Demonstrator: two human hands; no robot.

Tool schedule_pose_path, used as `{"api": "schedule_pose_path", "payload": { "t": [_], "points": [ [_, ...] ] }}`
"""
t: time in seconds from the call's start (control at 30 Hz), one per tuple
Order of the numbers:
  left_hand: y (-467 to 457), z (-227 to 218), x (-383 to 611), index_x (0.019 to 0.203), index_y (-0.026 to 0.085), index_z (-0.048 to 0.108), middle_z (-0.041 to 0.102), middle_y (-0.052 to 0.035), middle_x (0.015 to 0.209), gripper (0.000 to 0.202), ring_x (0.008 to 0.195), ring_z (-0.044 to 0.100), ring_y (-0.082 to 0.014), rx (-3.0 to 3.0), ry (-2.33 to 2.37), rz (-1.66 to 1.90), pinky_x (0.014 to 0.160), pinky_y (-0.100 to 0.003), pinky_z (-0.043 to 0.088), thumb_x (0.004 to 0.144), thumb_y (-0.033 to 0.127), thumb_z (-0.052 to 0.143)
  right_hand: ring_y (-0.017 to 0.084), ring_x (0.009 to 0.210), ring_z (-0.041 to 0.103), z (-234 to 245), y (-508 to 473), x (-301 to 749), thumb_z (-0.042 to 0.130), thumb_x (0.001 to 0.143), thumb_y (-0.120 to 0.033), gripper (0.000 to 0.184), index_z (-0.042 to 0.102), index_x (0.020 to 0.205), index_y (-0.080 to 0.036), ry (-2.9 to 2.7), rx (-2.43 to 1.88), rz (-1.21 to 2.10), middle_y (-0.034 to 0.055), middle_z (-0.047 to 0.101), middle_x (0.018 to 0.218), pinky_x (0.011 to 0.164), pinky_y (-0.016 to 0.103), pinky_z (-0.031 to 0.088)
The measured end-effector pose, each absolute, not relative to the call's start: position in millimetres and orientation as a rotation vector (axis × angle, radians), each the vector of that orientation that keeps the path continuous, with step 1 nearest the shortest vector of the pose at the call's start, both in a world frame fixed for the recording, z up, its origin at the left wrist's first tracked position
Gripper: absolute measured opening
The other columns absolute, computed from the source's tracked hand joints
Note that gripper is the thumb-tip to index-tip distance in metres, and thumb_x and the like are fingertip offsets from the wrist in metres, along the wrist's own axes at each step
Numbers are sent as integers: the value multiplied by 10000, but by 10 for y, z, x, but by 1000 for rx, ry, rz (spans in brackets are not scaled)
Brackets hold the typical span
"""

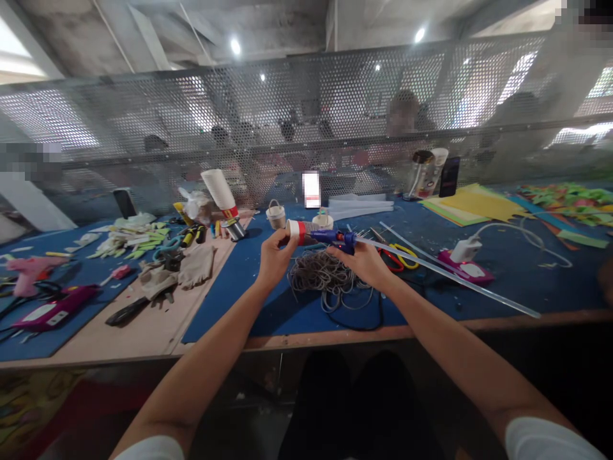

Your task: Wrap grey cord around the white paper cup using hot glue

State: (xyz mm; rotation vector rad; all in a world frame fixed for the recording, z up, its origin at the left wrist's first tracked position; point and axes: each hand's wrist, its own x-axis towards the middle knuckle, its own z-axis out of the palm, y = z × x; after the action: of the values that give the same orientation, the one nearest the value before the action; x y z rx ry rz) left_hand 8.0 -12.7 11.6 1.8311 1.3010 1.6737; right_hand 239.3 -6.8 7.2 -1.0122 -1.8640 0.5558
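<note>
My left hand (276, 255) is closed around a small paper cup (297, 232), white with a red band, tipped on its side. In my right hand (360, 259) is a blue glue gun (330, 236), its nozzle pointing left at the cup. A long clear glue stick (450, 275) runs out of the gun's back, down to the right. Grey cord (318, 275) lies in a loose tangle on the blue mat under my hands. Behind them stand a small cup with a cord handle (276, 215) and another wrapped cup (322, 220), partly hidden by the gun.
Scissors with red and yellow handles (405, 257) lie right of the cord. Further right is a purple power strip (467, 269) with a white plug. A tilted stack of paper cups (219, 190) stands at left, near work gloves (196, 265). A perforated metal screen (287, 128) closes the back.
</note>
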Motion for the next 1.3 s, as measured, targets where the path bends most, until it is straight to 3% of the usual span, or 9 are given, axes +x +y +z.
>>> {"api": "schedule_pose_path", "payload": {
  "t": [0.33, 0.93, 1.3],
  "points": [
    [-117, 86, 65, 817, 168, 700, 616, -11, 755, 177, 712, 512, -151, 1854, 1301, 1672, 703, -268, 404, 875, 320, 629, 259, 794, 640, 66, -63, 2404, 654, 853, -561, 328, 614, 764, -248, -1874, -1042, 528, 15, 585, 624, 699, 325, 459],
    [-116, 84, 70, 863, 155, 712, 652, -19, 810, 213, 749, 541, -150, 1928, 1335, 1638, 717, -251, 432, 886, 340, 608, 269, 832, 672, 81, -56, 2394, 589, 904, -544, 366, 665, 968, -192, -1914, -1104, 436, 44, 654, 696, 705, 325, 475],
    [-106, 64, 71, 846, 157, 691, 644, -23, 814, 162, 755, 541, -149, 1989, 1284, 1640, 738, -263, 434, 889, 288, 605, 269, 843, 675, 96, -53, 2406, 608, 888, -534, 357, 682, 963, -193, -1889, -1098, 464, 59, 686, 758, 692, 318, 480]
  ]
}}
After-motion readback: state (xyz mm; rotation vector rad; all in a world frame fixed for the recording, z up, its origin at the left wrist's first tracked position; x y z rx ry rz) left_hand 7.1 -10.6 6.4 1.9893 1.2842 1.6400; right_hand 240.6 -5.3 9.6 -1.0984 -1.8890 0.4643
